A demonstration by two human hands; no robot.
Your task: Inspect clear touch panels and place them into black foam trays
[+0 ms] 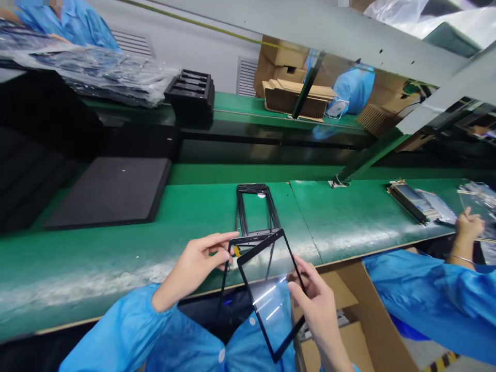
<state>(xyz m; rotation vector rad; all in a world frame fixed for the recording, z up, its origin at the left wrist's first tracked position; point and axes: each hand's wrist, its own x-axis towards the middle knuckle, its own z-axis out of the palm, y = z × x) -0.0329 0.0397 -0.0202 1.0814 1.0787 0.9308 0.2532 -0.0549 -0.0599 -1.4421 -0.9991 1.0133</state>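
Note:
My right hand grips the right edge of a clear glass panel with a black border, held tilted above the bench's front edge. A small orange flex tab shows by the panel's upper left corner. My left hand pinches the upper left corner of a thin black frame. That frame lies partly behind the panel, and its lower part is hard to make out. Just beyond both hands, several similar black frames lie loosely stacked on the green bench.
A black foam slab lies to the left, near dark stacked trays. Black holders and plastic-wrapped parts stand on the back shelf. An open cardboard box is below right. A co-worker's hand is near stacked panels.

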